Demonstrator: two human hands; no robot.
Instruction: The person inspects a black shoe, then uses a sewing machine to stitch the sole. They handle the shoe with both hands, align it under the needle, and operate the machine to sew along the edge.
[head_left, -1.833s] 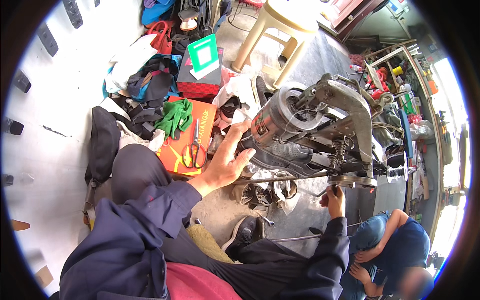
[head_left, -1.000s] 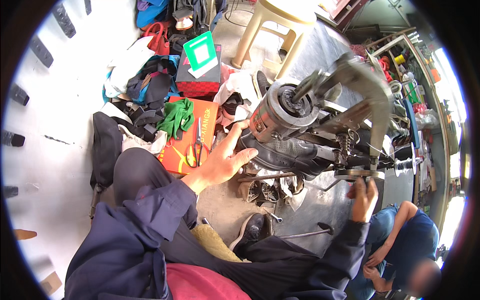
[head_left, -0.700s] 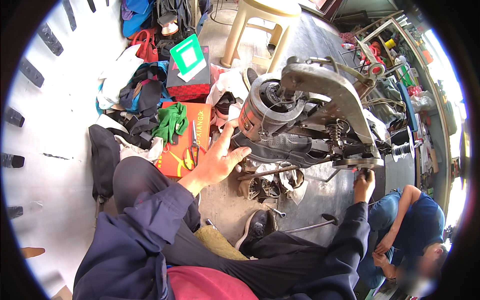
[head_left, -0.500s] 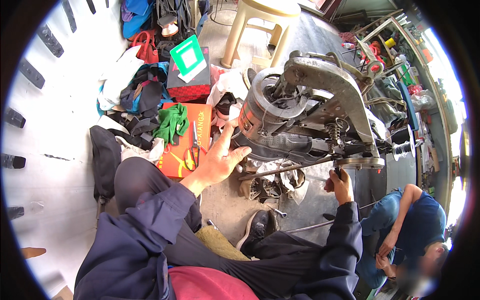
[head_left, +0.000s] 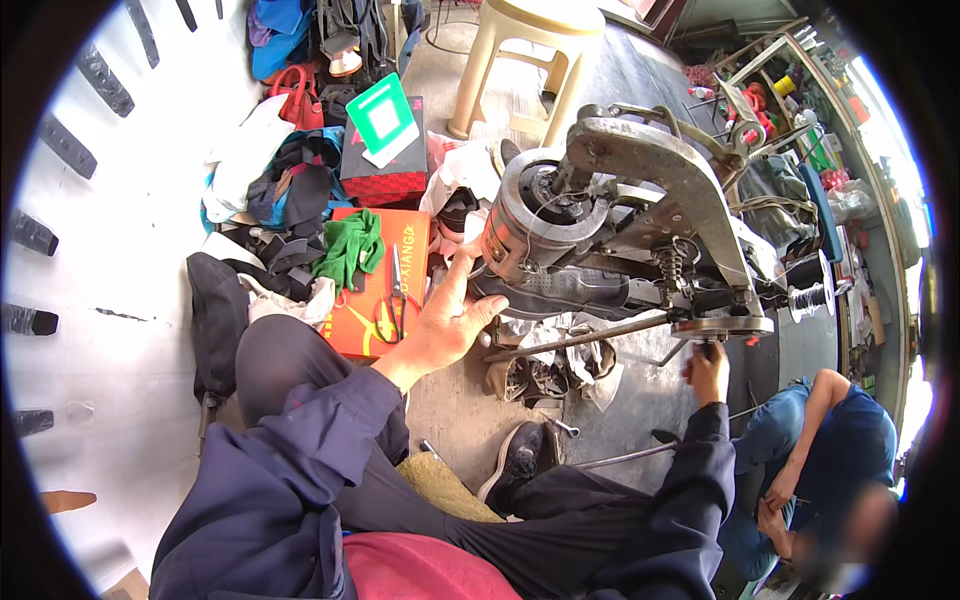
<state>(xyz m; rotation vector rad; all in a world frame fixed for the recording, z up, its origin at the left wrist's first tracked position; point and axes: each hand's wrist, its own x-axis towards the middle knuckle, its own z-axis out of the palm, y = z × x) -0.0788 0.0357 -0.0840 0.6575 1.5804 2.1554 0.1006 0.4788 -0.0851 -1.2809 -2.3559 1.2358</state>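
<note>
A worn metal hand-cranked shoe-stitching machine stands in front of me, with a round drum-shaped part at its left. Under the drum and arm lies a black shoe with small perforations. My left hand is closed on its left end, thumb stretched along the near side and the other fingers partly hidden by the shoe and drum. At the lower right, my right hand is closed around a small handle just below the flat wheel. The fingers cover most of that handle.
Scissors and a green cloth lie on an orange box at left. A cream plastic stool stands behind. A thread spool is right of the machine. A seated person is close at the lower right. A wrench lies on the floor.
My right hand has moved to the right along the underside of the wheel, still gripping the handle. My left hand stays on the shoe. The whole view has shifted slightly.
</note>
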